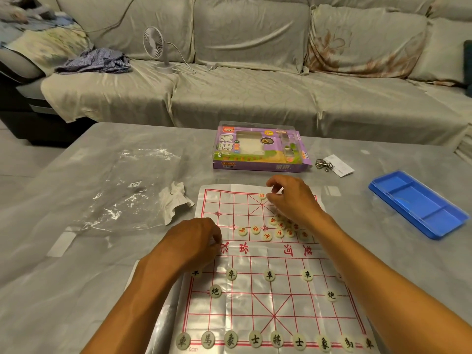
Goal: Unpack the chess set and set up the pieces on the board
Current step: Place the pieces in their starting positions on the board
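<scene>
A: Status on the board (258, 254)?
B: Paper sheet, flat on the surface (76, 251), lower centre of frame. Black pieces (276, 339) lined up along the bottom row, two cannons and the soldiers above them. All near side.

A: Red?
B: Loose red pieces (274, 229) clustered mid-board, right of centre, above the river text. One red piece (262, 195) sits alone on the top edge line, centre frame.

A: Right hand (291, 198)?
B: Over the top edge of the board, fingers curled, tips pinched together just beside that lone piece. Touching it or not: can't tell. Can't tell if it carries anything.

A: Left hand (194, 241)?
B: On the board's left edge, mid-frame, knuckles up, fingers tucked under. Whether it holds a piece is hidden.

A: Rest?
B: Purple chess box (260, 146) above the board, centre. Blue tray (419, 203) at right. Clear plastic bag (122, 190) and crumpled tissue (176, 200) at left. Metal ring puzzle (324, 164) on a white card right of the box. Small fan (155, 47) on the sofa (281, 93), upper frame.
</scene>
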`<control>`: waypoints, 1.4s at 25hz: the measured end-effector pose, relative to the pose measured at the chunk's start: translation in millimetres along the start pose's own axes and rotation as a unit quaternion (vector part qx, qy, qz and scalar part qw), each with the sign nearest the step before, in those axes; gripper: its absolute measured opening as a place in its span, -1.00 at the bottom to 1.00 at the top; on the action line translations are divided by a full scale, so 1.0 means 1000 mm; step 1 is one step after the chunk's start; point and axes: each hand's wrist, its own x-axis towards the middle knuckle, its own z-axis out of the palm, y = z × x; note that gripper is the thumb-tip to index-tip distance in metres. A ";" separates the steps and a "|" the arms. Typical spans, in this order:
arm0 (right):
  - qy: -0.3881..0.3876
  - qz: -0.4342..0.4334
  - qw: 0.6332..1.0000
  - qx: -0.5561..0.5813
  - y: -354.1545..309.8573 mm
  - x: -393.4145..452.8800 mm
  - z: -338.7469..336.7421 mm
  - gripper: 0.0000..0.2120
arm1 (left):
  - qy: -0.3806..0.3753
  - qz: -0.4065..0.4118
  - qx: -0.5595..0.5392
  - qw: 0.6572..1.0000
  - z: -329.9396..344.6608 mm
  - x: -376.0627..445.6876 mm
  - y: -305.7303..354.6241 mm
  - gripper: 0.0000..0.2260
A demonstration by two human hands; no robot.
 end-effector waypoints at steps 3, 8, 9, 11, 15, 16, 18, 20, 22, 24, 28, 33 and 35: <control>-0.069 -0.056 0.996 -0.020 0.005 -0.031 -0.016 -0.80 | -0.002 0.002 0.007 1.000 -0.001 0.000 0.001 -0.82; -0.185 -0.080 0.970 -0.132 0.025 -0.056 -0.019 -0.62 | -0.005 0.001 0.003 1.000 -0.001 -0.002 0.004 -0.81; -0.181 -0.081 0.972 -0.126 0.027 -0.056 -0.020 -0.63 | -0.004 0.002 0.003 1.000 -0.001 -0.003 0.004 -0.81; -0.171 -0.097 0.973 -0.122 0.026 -0.056 -0.020 -0.67 | -0.002 0.002 0.002 1.000 -0.002 -0.003 0.004 -0.81; -0.172 -0.111 0.970 -0.129 0.026 -0.054 -0.018 -0.72 | -0.001 0.001 0.005 1.000 0.000 -0.002 0.002 -0.81; -0.172 -0.110 0.969 -0.139 0.026 -0.054 -0.018 -0.73 | 0.000 0.000 0.005 1.000 0.000 -0.002 0.001 -0.81; -0.170 -0.112 0.967 -0.152 0.025 -0.056 -0.019 -0.70 | 0.002 0.000 0.004 1.000 0.001 -0.001 0.001 -0.82; -0.177 -0.125 0.966 -0.142 0.024 -0.058 -0.020 -0.69 | -0.001 0.000 0.004 1.000 0.001 -0.001 0.001 -0.81; -0.180 -0.140 0.963 -0.141 0.023 -0.059 -0.020 -0.71 | -0.002 0.000 0.005 1.000 0.001 -0.001 0.001 -0.81; -0.177 -0.139 0.962 -0.153 0.022 -0.059 -0.020 -0.70 | -0.001 0.002 0.005 1.000 0.001 -0.001 0.001 -0.81; -0.184 -0.132 0.963 -0.147 0.025 -0.060 -0.022 -0.64 | -0.004 0.000 0.003 1.000 0.001 -0.001 0.001 -0.81; -0.175 -0.123 0.966 -0.143 0.024 -0.059 -0.020 -0.70 | -0.026 -0.007 -0.009 1.000 0.001 -0.001 -0.003 -0.85; -0.150 -0.116 0.975 -0.119 0.015 -0.057 -0.021 -0.70 | -0.039 -0.008 -0.013 0.999 0.000 -0.001 -0.003 -0.83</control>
